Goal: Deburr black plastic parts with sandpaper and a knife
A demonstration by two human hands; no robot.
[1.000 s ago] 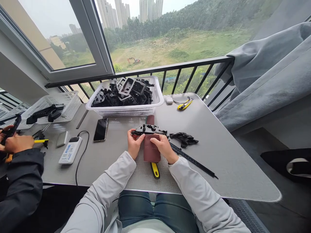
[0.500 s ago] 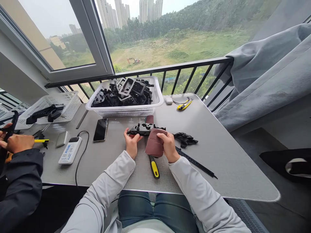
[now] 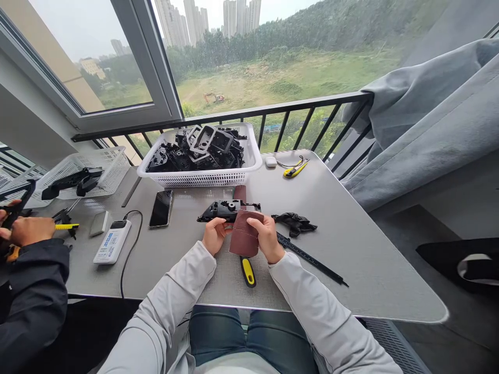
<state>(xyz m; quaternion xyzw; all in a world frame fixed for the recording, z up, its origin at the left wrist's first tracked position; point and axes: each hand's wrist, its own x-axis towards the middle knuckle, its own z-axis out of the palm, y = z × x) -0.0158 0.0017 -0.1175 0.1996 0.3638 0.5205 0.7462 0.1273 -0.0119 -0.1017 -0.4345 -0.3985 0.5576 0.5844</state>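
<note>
My left hand (image 3: 213,235) grips a flat black plastic part (image 3: 222,210) by its near edge, holding it just above the grey table (image 3: 351,244). My right hand (image 3: 268,237) is closed on a folded reddish-brown sheet of sandpaper (image 3: 244,234), pressed against the part's right half. A tool with a yellow and black handle (image 3: 247,271) lies on the table under my hands. A crumpled black glove (image 3: 294,223) and a long black strip (image 3: 312,261) lie just right of my right hand.
A white basket (image 3: 202,176) piled with black plastic parts stands at the table's far side. A phone (image 3: 161,208), a white power bank (image 3: 113,241) with cable and a yellow utility knife (image 3: 294,168) lie around. At the left, another person's hands (image 3: 23,228) hold a black part beside a second basket (image 3: 97,161).
The sandpaper has come up off the table in my right hand and now lies against the black part. My left hand has shifted the part slightly left and tilted it.
</note>
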